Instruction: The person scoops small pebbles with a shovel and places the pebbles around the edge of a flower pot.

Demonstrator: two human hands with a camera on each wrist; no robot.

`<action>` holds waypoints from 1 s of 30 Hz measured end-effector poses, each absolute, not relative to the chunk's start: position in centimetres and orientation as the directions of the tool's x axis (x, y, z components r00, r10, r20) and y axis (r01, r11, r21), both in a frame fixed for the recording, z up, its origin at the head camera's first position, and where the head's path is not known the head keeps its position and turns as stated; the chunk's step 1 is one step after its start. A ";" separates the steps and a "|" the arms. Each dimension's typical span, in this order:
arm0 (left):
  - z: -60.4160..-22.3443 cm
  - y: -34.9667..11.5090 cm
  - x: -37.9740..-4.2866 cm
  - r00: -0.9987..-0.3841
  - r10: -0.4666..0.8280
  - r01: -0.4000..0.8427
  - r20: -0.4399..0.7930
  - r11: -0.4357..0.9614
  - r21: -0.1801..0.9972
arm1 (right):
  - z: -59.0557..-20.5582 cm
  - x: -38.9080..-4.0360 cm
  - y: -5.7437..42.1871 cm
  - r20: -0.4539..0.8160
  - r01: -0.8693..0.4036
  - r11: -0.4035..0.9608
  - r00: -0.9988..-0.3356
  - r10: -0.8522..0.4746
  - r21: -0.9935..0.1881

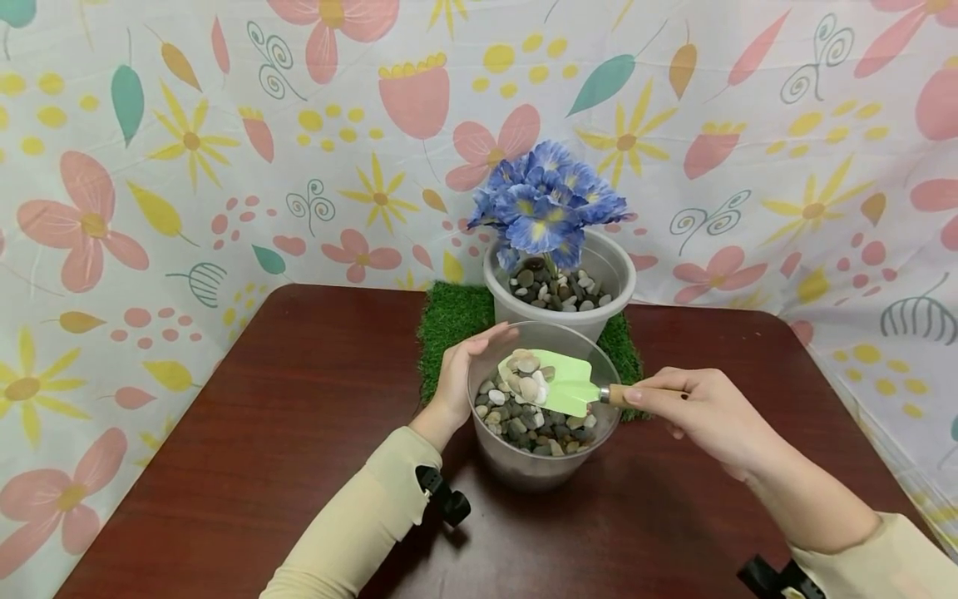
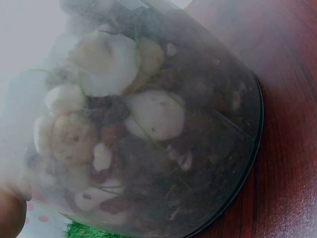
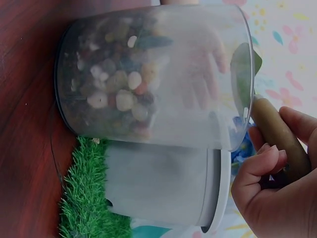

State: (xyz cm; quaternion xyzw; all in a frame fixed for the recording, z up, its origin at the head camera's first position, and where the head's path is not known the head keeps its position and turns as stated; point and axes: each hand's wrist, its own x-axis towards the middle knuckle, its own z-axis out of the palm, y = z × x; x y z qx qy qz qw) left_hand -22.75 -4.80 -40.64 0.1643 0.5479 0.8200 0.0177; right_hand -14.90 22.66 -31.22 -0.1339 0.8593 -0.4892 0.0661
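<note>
A clear plastic container (image 1: 516,470) partly filled with mixed pebbles (image 1: 542,433) stands on the table. My left hand (image 1: 449,383) rests against its left side near the rim, fingers extended along the wall; they show through the plastic in the right wrist view. With my right hand (image 1: 707,408) I grip the wooden handle (image 3: 280,136) of a small trowel. Its light green blade (image 1: 570,389) lies over the container's mouth, loaded with pale stones (image 1: 526,378). The left wrist view shows white stones (image 2: 156,114) and dark material through the container wall.
Right behind the container, a white flowerpot (image 1: 503,308) holds blue artificial flowers (image 1: 550,204) and pebbles. It stands on a green grass mat (image 1: 441,320). Beneath is a dark red-brown table (image 1: 299,374), with a floral cloth (image 1: 224,125) hanging behind it.
</note>
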 end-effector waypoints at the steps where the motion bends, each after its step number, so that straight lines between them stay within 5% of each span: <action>1: -40.7 -4.8 -22.8 -0.945 0.211 0.149 0.252 -0.407 0.901 | -31.3 -14.9 22.7 0.020 -0.168 0.481 -0.955 -0.296 -0.860; 30: -39.9 -4.4 -22.3 -0.972 0.158 0.092 0.177 -0.436 0.895 | -32.7 -15.6 22.5 0.103 -0.194 0.430 -0.969 -0.226 -0.882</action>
